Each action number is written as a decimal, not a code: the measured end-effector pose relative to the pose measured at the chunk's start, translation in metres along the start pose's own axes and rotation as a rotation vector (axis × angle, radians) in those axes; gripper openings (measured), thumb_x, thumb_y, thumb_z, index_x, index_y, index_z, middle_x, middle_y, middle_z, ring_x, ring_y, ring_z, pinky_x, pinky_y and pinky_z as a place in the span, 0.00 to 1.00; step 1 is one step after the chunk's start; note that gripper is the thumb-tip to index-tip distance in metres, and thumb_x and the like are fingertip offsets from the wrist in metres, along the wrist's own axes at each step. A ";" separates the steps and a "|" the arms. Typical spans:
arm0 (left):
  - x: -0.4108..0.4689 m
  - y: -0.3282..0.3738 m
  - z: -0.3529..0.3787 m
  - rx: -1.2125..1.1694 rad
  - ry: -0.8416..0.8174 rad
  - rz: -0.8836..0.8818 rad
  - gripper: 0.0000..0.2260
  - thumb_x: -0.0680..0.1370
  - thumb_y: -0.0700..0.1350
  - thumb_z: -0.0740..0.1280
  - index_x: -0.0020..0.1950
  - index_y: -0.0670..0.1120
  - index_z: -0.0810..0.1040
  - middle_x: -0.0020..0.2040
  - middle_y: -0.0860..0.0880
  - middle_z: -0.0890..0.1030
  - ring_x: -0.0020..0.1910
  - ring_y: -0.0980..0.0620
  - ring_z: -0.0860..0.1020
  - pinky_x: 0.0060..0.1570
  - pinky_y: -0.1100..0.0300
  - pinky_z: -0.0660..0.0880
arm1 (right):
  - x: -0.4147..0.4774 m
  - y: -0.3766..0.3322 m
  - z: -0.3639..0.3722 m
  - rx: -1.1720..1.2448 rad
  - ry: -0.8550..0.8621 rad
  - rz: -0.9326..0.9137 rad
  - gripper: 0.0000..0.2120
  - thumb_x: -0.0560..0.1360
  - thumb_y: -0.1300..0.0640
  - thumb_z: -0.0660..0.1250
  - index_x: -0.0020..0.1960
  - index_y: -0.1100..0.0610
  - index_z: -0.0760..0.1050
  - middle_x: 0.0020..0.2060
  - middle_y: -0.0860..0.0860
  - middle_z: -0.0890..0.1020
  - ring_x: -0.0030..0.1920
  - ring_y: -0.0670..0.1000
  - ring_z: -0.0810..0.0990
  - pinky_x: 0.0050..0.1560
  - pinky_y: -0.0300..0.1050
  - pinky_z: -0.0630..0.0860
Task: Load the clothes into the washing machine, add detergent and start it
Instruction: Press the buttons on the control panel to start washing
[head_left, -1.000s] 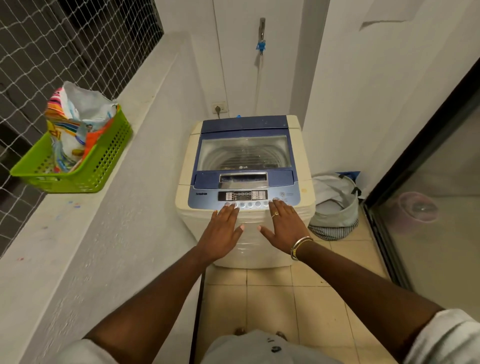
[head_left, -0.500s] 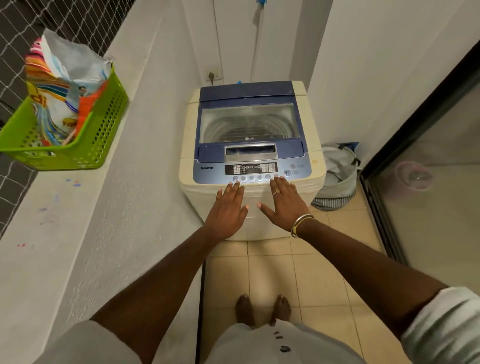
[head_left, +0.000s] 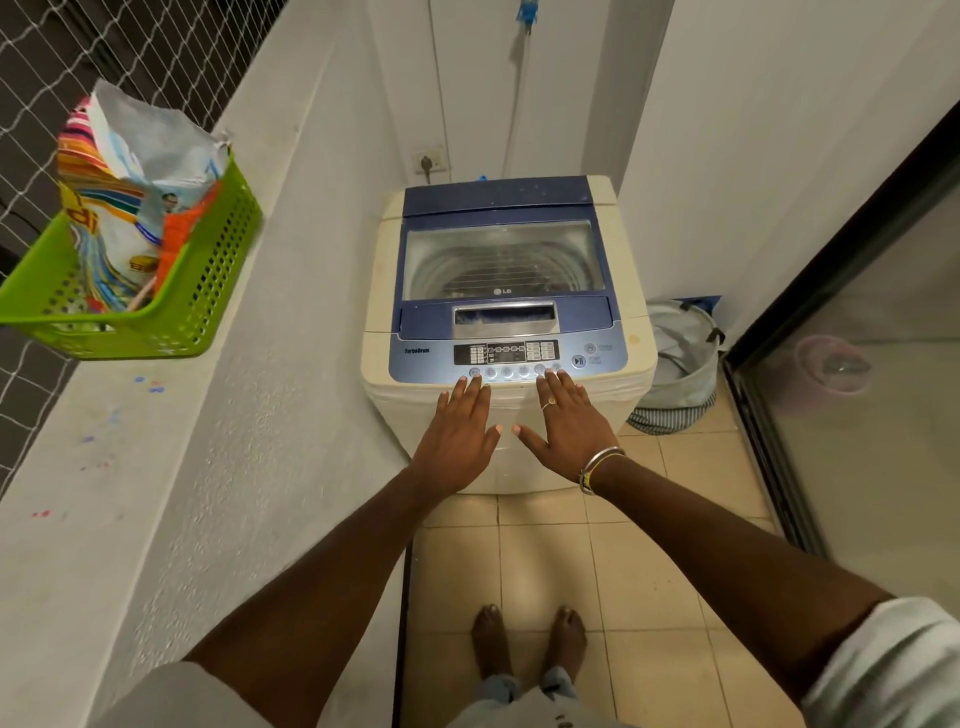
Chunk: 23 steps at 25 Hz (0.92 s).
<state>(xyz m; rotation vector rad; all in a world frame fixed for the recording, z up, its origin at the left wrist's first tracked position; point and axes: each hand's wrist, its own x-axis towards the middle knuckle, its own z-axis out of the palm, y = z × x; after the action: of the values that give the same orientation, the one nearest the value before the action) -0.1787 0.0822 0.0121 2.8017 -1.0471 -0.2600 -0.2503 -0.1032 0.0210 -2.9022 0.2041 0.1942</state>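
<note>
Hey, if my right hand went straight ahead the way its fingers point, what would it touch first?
Probably the row of round buttons on the washing machine: the right hand lies flat, fingertips right at that row, perhaps already touching it. Depth is unclear.

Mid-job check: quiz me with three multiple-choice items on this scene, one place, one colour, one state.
1. Where is the laundry bag? A) on the floor right of the washing machine B) on the ledge C) hung on the wall
2. What colour is the basket holding the detergent bag? A) red B) green C) blue
3. The machine's lid is: A) raised B) removed C) shut

1 A: it sits on the floor beside the machine. 2 B: its perforated walls are bright green. 3 C: it lies flat on the machine's top.
</note>
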 end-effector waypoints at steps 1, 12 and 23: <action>0.002 0.001 -0.001 -0.001 -0.002 -0.001 0.29 0.85 0.56 0.52 0.81 0.43 0.53 0.82 0.43 0.51 0.81 0.43 0.49 0.77 0.47 0.45 | 0.001 0.000 0.000 0.000 -0.005 0.003 0.40 0.79 0.33 0.48 0.80 0.60 0.48 0.79 0.57 0.50 0.79 0.56 0.45 0.78 0.54 0.49; 0.011 0.007 0.001 0.001 -0.010 -0.026 0.29 0.84 0.56 0.53 0.81 0.43 0.52 0.82 0.42 0.52 0.81 0.43 0.49 0.78 0.46 0.47 | 0.007 0.002 0.001 -0.035 -0.031 -0.002 0.39 0.80 0.37 0.53 0.80 0.61 0.47 0.79 0.58 0.49 0.79 0.57 0.44 0.78 0.54 0.47; 0.021 0.008 -0.002 -0.009 -0.007 -0.009 0.30 0.84 0.56 0.53 0.82 0.44 0.51 0.82 0.44 0.52 0.81 0.43 0.49 0.76 0.50 0.41 | 0.010 0.008 -0.004 -0.025 -0.036 0.025 0.39 0.80 0.37 0.54 0.80 0.60 0.46 0.79 0.58 0.50 0.79 0.58 0.46 0.78 0.54 0.48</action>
<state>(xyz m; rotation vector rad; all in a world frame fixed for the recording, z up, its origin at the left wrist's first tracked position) -0.1678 0.0619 0.0129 2.8001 -1.0324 -0.2748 -0.2412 -0.1129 0.0217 -2.9194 0.2332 0.2548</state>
